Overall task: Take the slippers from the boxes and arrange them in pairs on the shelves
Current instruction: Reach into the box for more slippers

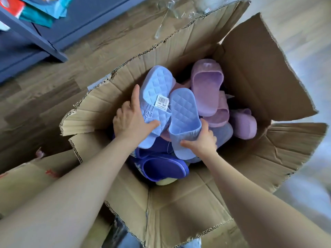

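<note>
The box (250,72) is brown corrugated cardboard, matt and creased, with rough torn edges. The tagged pale blue slipper (155,83) and the second pale blue slipper (182,108) look like matt moulded plastic with a quilted diamond relief. The tag (162,102) is white printed paper. The lilac slipper (207,90) is matt and finely grained, the dark purple slipper (164,169) smooth. The floor (35,90) shows wood-grain planks.

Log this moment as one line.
left hand: holds tagged blue slipper | right hand: grips second blue slipper | place: in cardboard box
</note>
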